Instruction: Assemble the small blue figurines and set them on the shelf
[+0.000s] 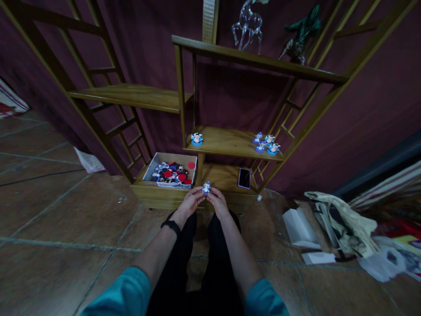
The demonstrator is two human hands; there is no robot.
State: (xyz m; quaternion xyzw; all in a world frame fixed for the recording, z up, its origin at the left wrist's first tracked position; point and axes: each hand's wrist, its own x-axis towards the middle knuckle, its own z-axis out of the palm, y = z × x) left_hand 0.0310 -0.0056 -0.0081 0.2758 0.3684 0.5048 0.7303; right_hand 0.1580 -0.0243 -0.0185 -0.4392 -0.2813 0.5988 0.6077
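Note:
Between my fingertips a small blue, white and purple figurine (206, 188) stands upright, held in front of the lowest shelf. My left hand (194, 198) closes on it from the left, and my right hand (216, 199) from the right. Just beyond my left hand is an open cardboard box (152, 166) holding many small figures and red discs. On the shelf above, one figurine with a blue base (197, 139) sits at the left end. Several similar figurines (260, 146) are grouped at that shelf's right end.
A phone (244, 178) lies on the lowest shelf at right. Higher up in the wooden rack (230, 139) stand a clear glass deer (249, 24) and a dark green statue (304, 33). White boxes (301, 228), a cloth bag (345, 219) and plastic bags lie on the floor at right.

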